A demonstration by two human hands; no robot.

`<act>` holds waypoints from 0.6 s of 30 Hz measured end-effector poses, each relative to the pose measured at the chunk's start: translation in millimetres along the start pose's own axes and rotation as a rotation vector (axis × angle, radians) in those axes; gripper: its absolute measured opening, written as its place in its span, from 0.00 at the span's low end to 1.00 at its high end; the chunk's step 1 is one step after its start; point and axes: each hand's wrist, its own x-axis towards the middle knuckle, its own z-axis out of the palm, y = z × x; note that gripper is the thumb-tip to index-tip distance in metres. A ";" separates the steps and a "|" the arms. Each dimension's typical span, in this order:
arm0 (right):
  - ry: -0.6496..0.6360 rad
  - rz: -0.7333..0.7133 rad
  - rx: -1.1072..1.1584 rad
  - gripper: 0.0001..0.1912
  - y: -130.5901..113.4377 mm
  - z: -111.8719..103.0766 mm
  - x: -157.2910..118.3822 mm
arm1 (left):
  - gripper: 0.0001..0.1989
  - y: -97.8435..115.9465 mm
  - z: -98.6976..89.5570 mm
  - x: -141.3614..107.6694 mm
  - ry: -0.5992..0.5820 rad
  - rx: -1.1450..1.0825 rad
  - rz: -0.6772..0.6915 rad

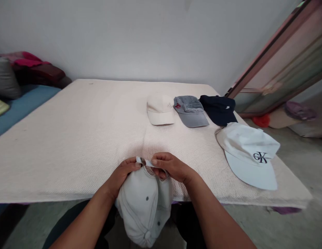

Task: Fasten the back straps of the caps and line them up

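A pale grey-white baseball cap (140,204) hangs at the table's front edge, its crown toward me and its back strap (148,162) uppermost. My left hand (123,173) pinches the left end of the strap, beside a small dark buckle (143,161). With thumb and fingers, my right hand (170,166) grips the strap's right end, some fingers inside the cap's rear opening. The cap's brim is hidden from view.
On the white-covered table (72,138), a cream cap (160,109), a grey-blue cap (190,110) and a navy cap (218,109) lie in a row. Nearer, at right, sits a white cap (250,152) with black letters. A wall (140,41) stands behind.
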 end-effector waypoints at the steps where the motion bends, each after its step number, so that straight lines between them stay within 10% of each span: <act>1: -0.005 0.011 0.020 0.14 0.8 0.0 -0.5 | 0.07 -0.2 -0.6 -0.2 0.008 -0.005 -0.003; 18: 0.004 0.009 0.056 0.15 1.3 9.9 4.2 | 0.17 0.8 4.0 -3.5 0.296 0.284 -0.056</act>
